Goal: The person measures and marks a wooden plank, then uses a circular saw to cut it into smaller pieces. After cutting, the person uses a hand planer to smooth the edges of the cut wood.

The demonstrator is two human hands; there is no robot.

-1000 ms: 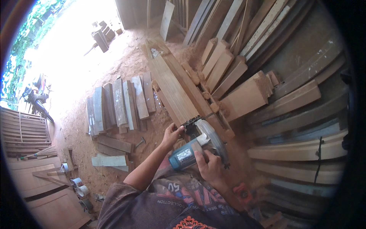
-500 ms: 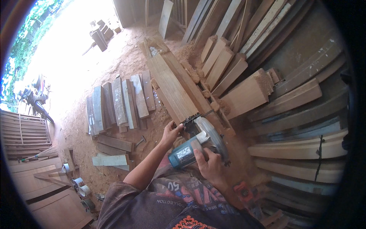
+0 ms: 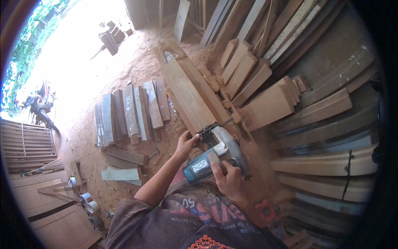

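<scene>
A circular saw with a teal motor housing and a grey blade guard sits across the near end of a long pale wooden board. My right hand is wrapped round the saw's rear handle, thumb on top. At the left front of the saw, my left hand grips the edge of its black base plate, thumb uppermost; its other fingers are partly hidden. The board lies on a wooden bench strewn with sawdust. The blade itself is hidden by the guard.
Short planks lie in a row on the dusty floor to the left, with a hammer near them. Stacked timber crowds the right side. Rolls of tape and door panels are at the lower left. A motorbike stands farther off.
The view has shifted very slightly. Both hands and the saw hold almost the same place on the board.
</scene>
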